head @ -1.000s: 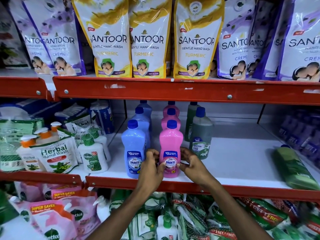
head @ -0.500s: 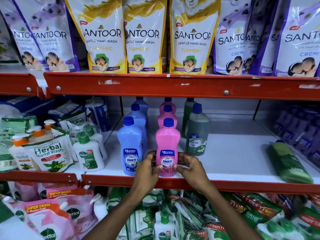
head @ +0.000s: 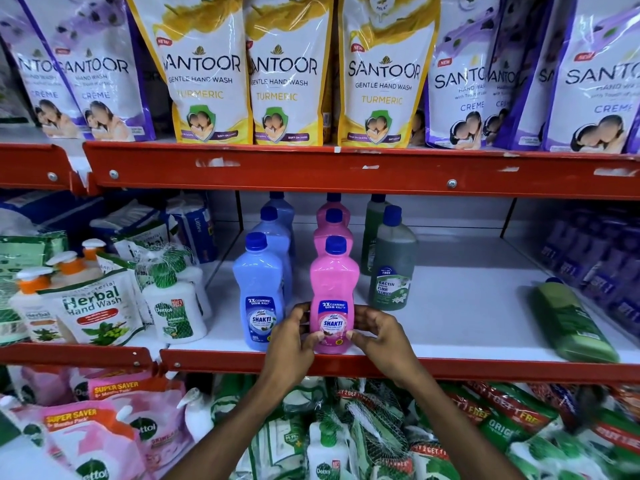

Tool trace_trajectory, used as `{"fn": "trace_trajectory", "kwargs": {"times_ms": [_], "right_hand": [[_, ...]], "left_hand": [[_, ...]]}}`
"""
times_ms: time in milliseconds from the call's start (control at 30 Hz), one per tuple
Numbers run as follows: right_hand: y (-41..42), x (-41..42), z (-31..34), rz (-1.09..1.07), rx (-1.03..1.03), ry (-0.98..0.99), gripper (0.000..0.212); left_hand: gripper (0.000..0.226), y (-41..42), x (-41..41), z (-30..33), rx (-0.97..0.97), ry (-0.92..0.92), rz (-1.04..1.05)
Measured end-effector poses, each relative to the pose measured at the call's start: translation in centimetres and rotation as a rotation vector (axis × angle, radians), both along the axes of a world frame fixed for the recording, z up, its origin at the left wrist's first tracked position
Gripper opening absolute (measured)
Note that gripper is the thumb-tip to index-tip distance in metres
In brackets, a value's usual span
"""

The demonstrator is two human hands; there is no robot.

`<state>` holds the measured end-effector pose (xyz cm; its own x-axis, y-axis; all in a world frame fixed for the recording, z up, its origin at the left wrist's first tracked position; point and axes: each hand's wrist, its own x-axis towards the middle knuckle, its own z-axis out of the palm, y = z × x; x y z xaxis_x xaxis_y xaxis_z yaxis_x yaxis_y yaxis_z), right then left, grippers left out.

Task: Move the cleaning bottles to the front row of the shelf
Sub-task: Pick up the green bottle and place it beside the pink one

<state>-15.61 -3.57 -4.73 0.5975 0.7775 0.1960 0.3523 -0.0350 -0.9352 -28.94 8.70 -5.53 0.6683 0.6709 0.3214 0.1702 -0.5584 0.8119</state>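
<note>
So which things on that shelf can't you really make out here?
- Head view: lower label of the front pink bottle, covered by the left hand and right hand.
- Rear blue bottles, labels hidden by the front blue bottle.
- Purple packs at right: blurred, unreadable.

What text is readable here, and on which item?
"SANTOOR GENTLE HAND WASH TURMERIC": yellow pouch
"SANTOOR CREME": purple pouch
"2X CLEANING GERM KILL, SHAKTI": pink bottle, blue bottle
"BACTIN FLOOR CLEANER": green bottle
"Herbal Hand Wash": white pouch
"SUPER SAVER": pink pouch
Finer print: unreadable.
</note>
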Motion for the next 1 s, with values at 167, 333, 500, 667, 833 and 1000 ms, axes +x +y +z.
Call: {"fn": "trace_trajectory", "kwargs": {"times_ms": [167,333,500,667,833,1000], "right_hand": [[-0.3,0.0,0.1,-0.023,-0.004,0.012,0.042],[-3.1,0.7,0.6,-0.259,0.069,-0.024,0.034],[-8.4,3.3,1.2,-0.53,0.172,-0.08,0.024],[-15.0,8.5,2.1,-0.772,0.213,-0.14,0.023],[-21.3,16.0,2.9,-0.92,0.121,-0.134,0.022],[-25.3,21.8,3.3,-0.838,-0.081,-0.08,0.035]], "left_hand": [[0.057,-0.5,-1.1,-0.4,0.051,-0.007,0.025],[0.028,-2.9,-2.8,0.5,0.32,-0.302,0.157],[0.018,-6.7,0.8,1.9,0.536,-0.42,-0.022],[0.032,-12.2,8.4,2.9,0.328,-0.248,-0.252],[0.027,-17.5,18.7,3.3,0.062,-0.067,-0.331],[0.025,-21.0,29.4,3.1,-0.192,0.167,-0.282]]}}
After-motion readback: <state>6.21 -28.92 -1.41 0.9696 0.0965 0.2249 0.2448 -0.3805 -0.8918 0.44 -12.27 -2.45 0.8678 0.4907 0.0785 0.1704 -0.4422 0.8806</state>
